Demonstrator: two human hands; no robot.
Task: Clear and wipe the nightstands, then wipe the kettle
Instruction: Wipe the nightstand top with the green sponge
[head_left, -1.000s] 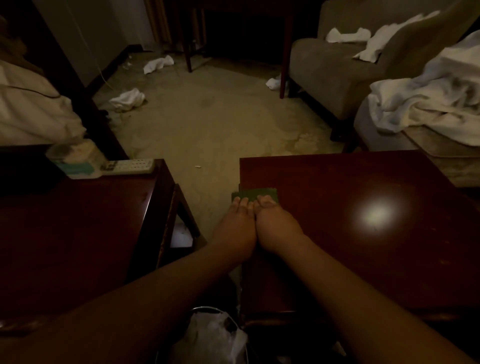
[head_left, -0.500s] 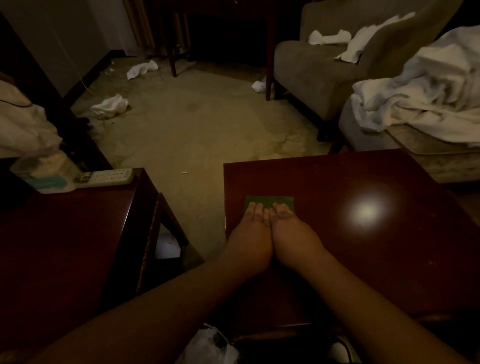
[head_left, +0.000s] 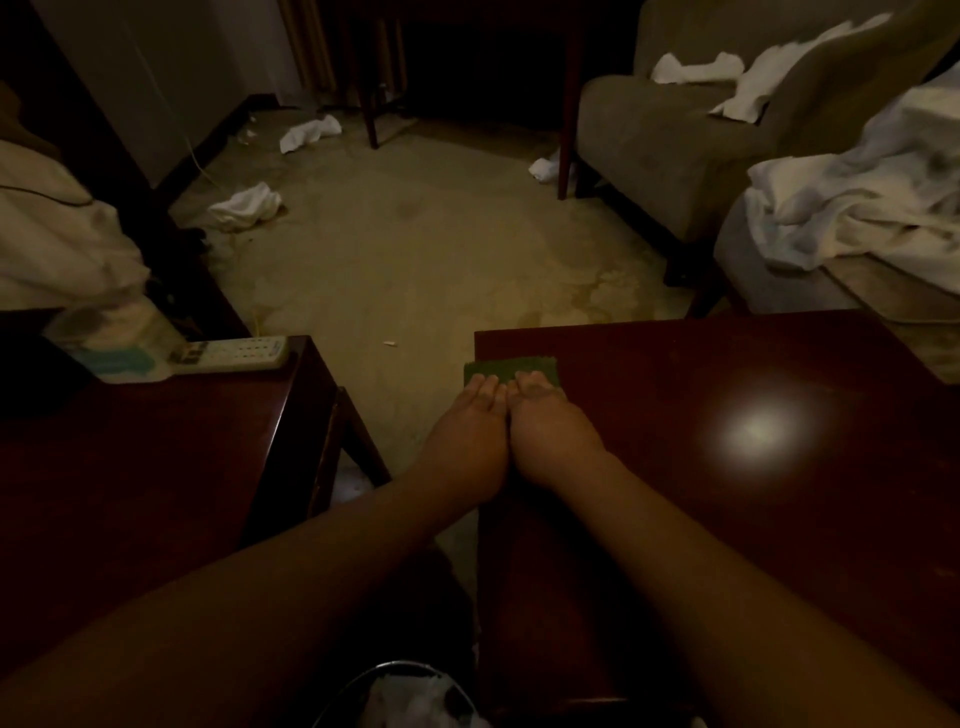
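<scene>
Hands flat on green cloth (head_left: 511, 368), right nightstand (head_left: 727, 467).
Left hand (head_left: 470, 434) and right hand (head_left: 550, 428) touching, fingers extended, pressing cloth at nightstand's left edge, frame centre.

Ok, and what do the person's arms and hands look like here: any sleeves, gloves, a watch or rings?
Both forearms are bare right up to the bottom edge of the picture, with no sleeve in view. The left hand and the right hand wear no gloves. No watch, bracelet or ring shows on either, though the room is dim and the fingertips are small in the picture, so a thin ring could be missed.
</scene>
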